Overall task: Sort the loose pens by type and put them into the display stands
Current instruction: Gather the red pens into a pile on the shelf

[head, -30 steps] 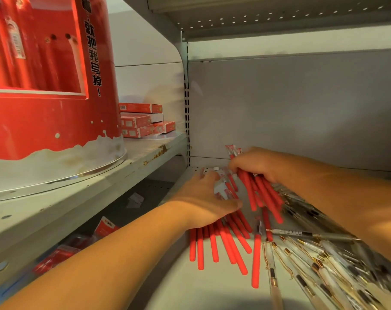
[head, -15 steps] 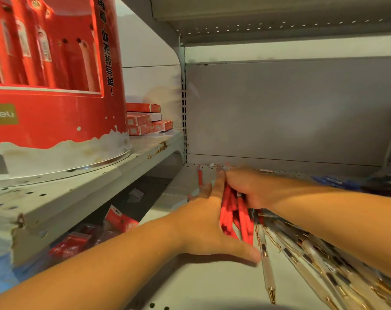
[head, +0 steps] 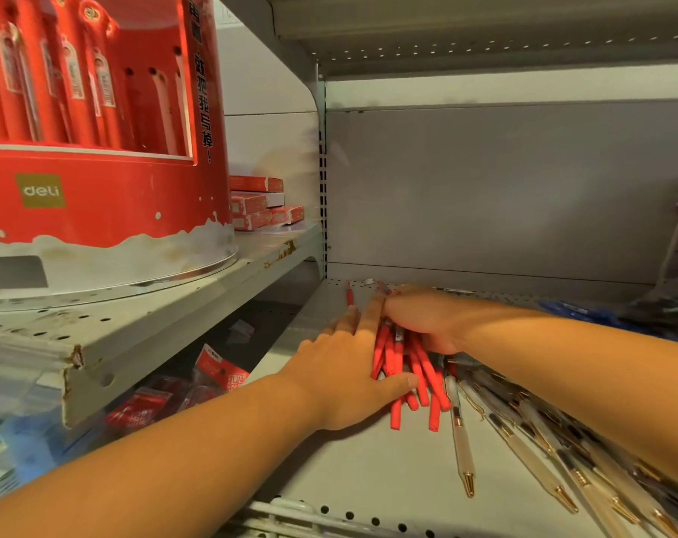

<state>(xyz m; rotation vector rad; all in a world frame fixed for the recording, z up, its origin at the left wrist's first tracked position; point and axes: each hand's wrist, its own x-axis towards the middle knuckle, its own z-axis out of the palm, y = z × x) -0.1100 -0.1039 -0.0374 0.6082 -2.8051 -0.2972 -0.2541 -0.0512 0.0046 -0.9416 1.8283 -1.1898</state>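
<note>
The red pens (head: 407,366) lie as one bundle on the grey shelf (head: 368,471), about in its middle, with their ends pointing near and far. The bundle sits between both hands. The left hand (head: 341,366) lies against its left side. Its grip is spread, with the fingers straight and close together, pointing far, and the thumb reaches across the near part of the pens. The right hand (head: 419,316) comes from the right and covers the far part of the bundle. Its grip is curled around the pens, and the fingertips are hidden. The two hands touch at the far end. A single red pen (head: 350,295) lies apart, just far-left of the left fingers. To the right of the bundle, many pale pens (head: 463,448) with gold tips lie spread on the same shelf, partly under the right forearm. On a higher shelf (head: 166,316) at the left stands a big round red display stand (head: 108,203). Beyond it are some red boxes (head: 258,205). Below that shelf lie red packets (head: 221,372).
</note>
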